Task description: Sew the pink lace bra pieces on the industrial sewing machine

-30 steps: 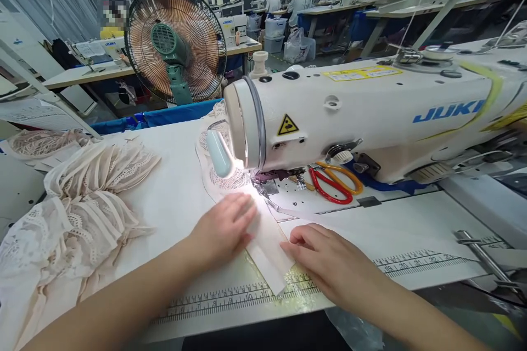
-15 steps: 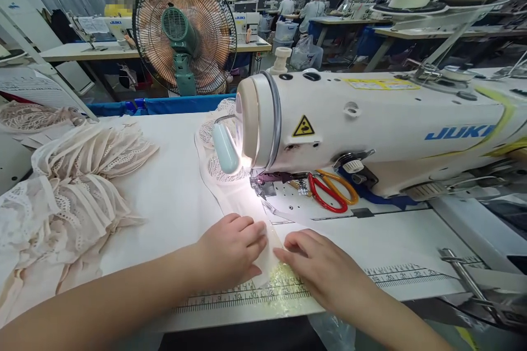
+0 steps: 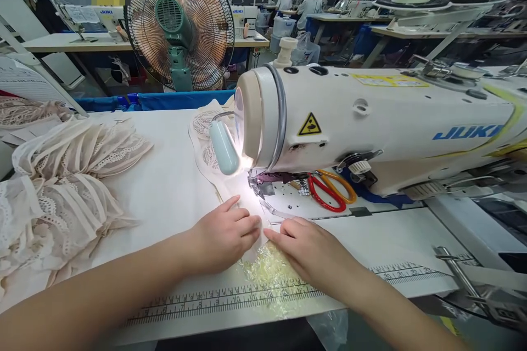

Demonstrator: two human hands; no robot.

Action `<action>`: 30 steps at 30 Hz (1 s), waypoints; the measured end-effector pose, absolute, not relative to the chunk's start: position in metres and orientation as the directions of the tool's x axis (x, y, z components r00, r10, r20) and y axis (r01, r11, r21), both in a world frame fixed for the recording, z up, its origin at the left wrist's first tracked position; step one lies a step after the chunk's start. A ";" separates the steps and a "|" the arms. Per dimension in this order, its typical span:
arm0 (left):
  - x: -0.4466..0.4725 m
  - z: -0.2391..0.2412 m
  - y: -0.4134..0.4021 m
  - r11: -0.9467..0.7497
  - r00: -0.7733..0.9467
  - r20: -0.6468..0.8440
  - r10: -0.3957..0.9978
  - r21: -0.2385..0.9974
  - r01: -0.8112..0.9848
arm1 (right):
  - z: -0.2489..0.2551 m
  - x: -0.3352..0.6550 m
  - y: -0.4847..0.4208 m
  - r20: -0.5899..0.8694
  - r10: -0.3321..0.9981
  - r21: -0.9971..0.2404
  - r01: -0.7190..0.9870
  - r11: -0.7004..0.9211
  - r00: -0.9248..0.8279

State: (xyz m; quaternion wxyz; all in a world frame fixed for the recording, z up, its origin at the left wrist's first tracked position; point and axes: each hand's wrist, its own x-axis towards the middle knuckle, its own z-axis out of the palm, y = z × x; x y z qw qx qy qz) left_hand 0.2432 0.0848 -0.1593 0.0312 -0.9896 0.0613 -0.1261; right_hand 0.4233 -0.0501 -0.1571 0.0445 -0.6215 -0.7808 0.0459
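Note:
A pale lace fabric piece (image 3: 206,149) runs along the left of the sewing machine (image 3: 341,115), its near end passing beside the needle area toward me. My left hand (image 3: 226,235) rests on this near end with its fingers curled and pressed together. Close by on the right, my right hand (image 3: 308,247) pinches the edge of the same piece between thumb and forefinger. Crinkled clear-yellow film (image 3: 269,269) lies on the table below both hands. A lit lamp (image 3: 224,148) hangs at the machine head. The needle itself is hard to make out.
A heap of beige lace pieces (image 3: 74,203) covers the table's left side. Red-handled scissors (image 3: 327,193) and an orange-handled pair (image 3: 346,189) lie under the machine arm. A ruler strip (image 3: 197,306) follows the front edge. Beyond stands a fan (image 3: 179,22); people sit farther back.
Both hands have moved slightly forward and left with the near end of the fabric, now closer together. More of the yellowish film shows. The camera view has shifted a little.

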 end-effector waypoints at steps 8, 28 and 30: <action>0.249 -0.160 0.092 -0.991 0.950 0.281 -0.134 -0.029 -0.131 | -0.150 0.422 -0.035 -0.150 0.979 -0.083 0.988 0.130 -0.141; 0.258 -0.160 0.131 -0.991 0.961 0.245 -0.130 0.003 -0.135 | -0.117 0.391 0.004 -0.458 0.880 0.115 0.990 -0.082 0.126; 0.258 -0.160 0.133 -0.993 0.968 0.225 -0.113 0.002 -0.116 | -0.116 0.387 0.008 -0.482 0.864 0.121 0.987 -0.102 0.148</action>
